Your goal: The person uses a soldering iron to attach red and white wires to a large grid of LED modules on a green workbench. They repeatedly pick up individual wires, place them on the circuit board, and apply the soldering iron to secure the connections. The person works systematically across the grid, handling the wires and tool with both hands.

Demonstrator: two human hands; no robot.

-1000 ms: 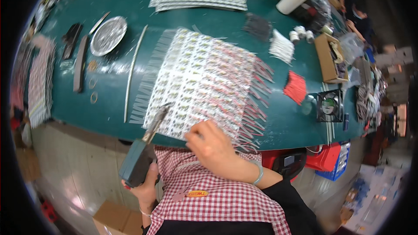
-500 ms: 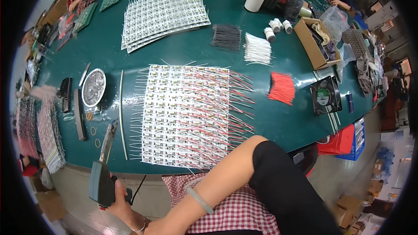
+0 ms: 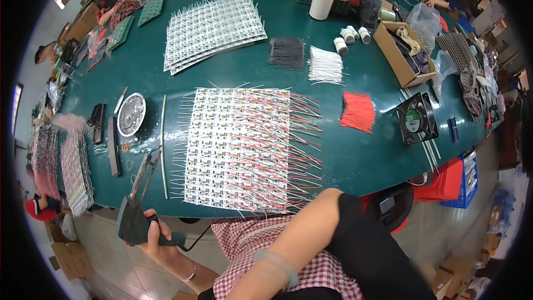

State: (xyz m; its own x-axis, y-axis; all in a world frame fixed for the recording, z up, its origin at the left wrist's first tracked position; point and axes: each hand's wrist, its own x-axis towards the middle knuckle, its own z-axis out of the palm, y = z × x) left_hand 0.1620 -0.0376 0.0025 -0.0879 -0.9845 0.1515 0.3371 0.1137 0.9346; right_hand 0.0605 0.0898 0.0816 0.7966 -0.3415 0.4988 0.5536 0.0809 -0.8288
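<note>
My left hand [image 3: 157, 239] is wrapped round the handle of a dark grey soldering gun [image 3: 131, 218], out past the table's near edge. Its long metal tip [image 3: 137, 180] points up over the table, and a black cord trails from the handle. My right forearm [image 3: 294, 239], wearing a pale bangle, bends down across my checked apron; the right hand is hidden below the lower edge. In front of me lies a sheet of white circuit boards [image 3: 222, 144]. Red and white wires cover its right half and stick out there; short pale wires fringe its left side.
Left of the sheet are a metal bowl [image 3: 131, 114], a dark bar [image 3: 114, 147] and a pale rod [image 3: 164, 147]. Stacked boards [image 3: 216, 30], bundles of black [image 3: 286, 53], white [image 3: 326, 65] and red wires [image 3: 357, 112], and a fan [image 3: 416, 119] lie beyond. Other people sit at the far side.
The soldering gun has tilted rightward in my left hand, showing more of its handle and a second thin prong. My right forearm has shifted right and down. The whole view has shifted slightly.
</note>
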